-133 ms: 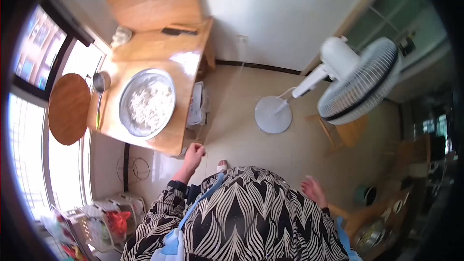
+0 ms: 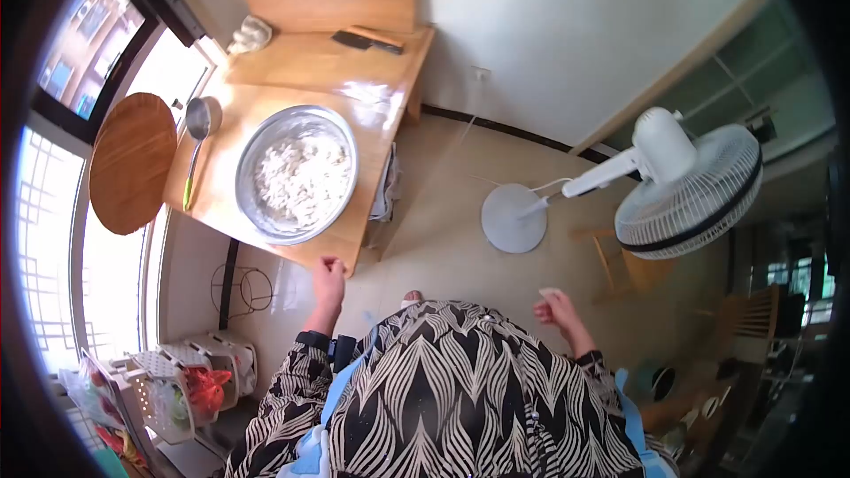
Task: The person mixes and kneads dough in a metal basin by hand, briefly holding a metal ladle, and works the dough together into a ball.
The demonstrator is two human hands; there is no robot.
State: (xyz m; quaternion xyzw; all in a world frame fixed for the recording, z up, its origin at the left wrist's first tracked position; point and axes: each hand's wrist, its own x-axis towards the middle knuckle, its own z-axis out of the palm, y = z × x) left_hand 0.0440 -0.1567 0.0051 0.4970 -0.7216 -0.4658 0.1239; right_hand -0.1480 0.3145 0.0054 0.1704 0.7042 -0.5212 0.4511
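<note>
My left hand [image 2: 328,282] hangs just at the front edge of the wooden table [image 2: 208,179], its fingers curled in with nothing visible in them. Out over the floor at my right side, my right hand [image 2: 557,309] is loosely bent, fingers a little apart and holding nothing. Nearest my left hand stands a large metal bowl [image 2: 245,199] with white, lumpy, floury dough bits [image 2: 303,179] inside. Left of the bowl lies a ladle [image 2: 192,158] with a green-tipped handle. A cleaver [image 2: 367,41] rests toward the back of the table.
A white standing fan [image 2: 686,199] is on the floor to the right, with a wooden stool [image 2: 620,258] behind it. A round wooden board [image 2: 133,164] leans by the window. White baskets [image 2: 164,403] holding bags stand at lower left. A cloth [image 2: 251,35] sits at the table's back.
The view has shifted, so the table, bowl and fan appear farther right. My left hand has come up closer to the table edge. My right hand has risen and moved forward, its fingers more bent.
</note>
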